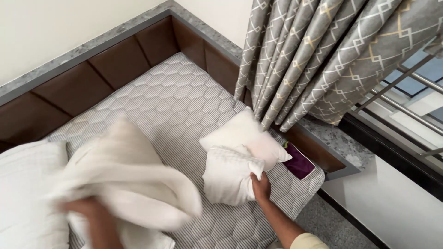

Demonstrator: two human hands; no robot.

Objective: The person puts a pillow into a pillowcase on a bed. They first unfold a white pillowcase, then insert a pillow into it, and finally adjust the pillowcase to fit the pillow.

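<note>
My right hand grips the lower right corner of a small white pillow that stands on the quilted grey mattress. A second white pillow lies behind it, against the curtain. My left hand is blurred and holds a large bunched white cloth or pillow over the mattress's near left part.
A brown padded headboard and grey stone ledge run along the far side. Grey patterned curtains hang at the right, with window bars behind. A purple tag shows at the mattress corner. More white bedding lies at the left.
</note>
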